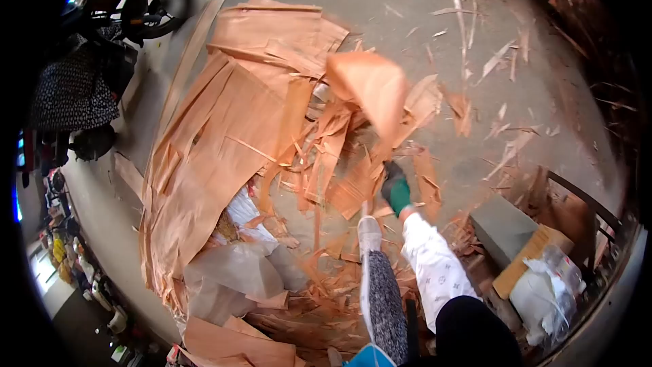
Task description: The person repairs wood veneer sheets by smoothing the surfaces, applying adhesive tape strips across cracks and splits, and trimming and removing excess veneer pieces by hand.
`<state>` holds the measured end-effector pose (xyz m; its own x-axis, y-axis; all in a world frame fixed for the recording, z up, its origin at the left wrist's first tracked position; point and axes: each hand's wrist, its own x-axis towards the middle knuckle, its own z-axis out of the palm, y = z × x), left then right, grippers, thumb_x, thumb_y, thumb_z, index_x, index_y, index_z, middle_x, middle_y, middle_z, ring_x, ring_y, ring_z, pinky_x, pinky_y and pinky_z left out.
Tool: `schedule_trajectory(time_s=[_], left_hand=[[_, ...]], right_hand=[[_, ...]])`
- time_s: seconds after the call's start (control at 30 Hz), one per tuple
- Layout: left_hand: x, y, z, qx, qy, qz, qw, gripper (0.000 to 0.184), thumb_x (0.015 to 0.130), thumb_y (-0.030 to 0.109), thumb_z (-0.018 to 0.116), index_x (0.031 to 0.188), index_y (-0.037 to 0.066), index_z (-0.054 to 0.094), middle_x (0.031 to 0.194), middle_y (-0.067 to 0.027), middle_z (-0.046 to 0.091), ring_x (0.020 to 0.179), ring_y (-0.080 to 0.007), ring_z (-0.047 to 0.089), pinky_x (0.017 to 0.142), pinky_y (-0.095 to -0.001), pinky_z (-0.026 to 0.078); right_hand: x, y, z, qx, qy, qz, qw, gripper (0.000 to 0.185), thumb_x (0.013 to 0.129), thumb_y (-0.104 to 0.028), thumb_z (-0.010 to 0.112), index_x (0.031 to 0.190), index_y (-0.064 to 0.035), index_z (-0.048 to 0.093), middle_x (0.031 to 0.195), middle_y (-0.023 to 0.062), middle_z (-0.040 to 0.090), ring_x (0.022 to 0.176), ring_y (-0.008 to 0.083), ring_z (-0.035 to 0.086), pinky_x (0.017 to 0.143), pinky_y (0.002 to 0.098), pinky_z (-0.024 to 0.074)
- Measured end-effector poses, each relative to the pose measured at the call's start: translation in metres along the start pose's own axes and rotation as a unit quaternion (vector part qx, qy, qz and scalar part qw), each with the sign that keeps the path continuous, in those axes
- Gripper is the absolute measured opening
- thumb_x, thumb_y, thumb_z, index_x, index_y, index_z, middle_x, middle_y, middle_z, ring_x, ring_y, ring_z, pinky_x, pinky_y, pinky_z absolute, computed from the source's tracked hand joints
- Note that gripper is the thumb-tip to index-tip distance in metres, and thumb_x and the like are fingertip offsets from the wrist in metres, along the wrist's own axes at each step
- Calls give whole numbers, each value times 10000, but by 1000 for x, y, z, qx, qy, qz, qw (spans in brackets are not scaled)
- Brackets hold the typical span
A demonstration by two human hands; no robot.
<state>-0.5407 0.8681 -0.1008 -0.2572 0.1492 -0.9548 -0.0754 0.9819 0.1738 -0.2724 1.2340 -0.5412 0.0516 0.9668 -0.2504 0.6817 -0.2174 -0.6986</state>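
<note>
My right hand [396, 189], in a green and black glove below a white patterned sleeve, is closed at the lower tip of a thin orange-brown wood sheet [370, 88]. That sheet is lifted off the floor and blurred by motion. Torn strips [329, 143] of the same material lie beneath and around it. To the left spreads a large stack of veneer sheets [224, 122], with more sheets [272, 30] above it. My left hand does not show.
My foot in a white shoe [369, 234] is beside the gloved hand. Clear plastic [234, 268] lies at the lower left. At right are a grey box [502, 228], cardboard [533, 258] and a plastic bag [543, 299]. A wheel [153, 10] shows upper left.
</note>
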Motion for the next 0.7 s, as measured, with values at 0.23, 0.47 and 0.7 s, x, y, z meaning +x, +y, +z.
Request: schedule_trajectory(time_s=[0.23,0.47,0.7], left_hand=[[-15,-50,-27,-15,-50,69,996,321,951,215,553,1175,-15,570,891,-98,650,777,-160,615,695,-299,514],[26,-177,-120,270,-84,243,928,344,894,391,547,919,62,644,697,-126,625,644,-262,626,601,-403,500],[32,-179,-114,-240,-450,90,855,319,988,442,389,1035,145,495,861,-18,512,769,-188,511,625,-309,426]], right_hand=[[-179,-140,-91,-150,-54,61,985,496,802,-113,624,1283,-70,507,1371,128,466,1162,367,495,920,436,458],[-370,-214,-145,-290,60,-49,954,475,802,-301,615,1232,-115,537,1328,60,478,1115,277,501,720,437,496],[-680,-263,-216,-10,104,3,994,440,848,-124,547,1282,-59,509,1352,132,475,1198,330,474,903,447,446]])
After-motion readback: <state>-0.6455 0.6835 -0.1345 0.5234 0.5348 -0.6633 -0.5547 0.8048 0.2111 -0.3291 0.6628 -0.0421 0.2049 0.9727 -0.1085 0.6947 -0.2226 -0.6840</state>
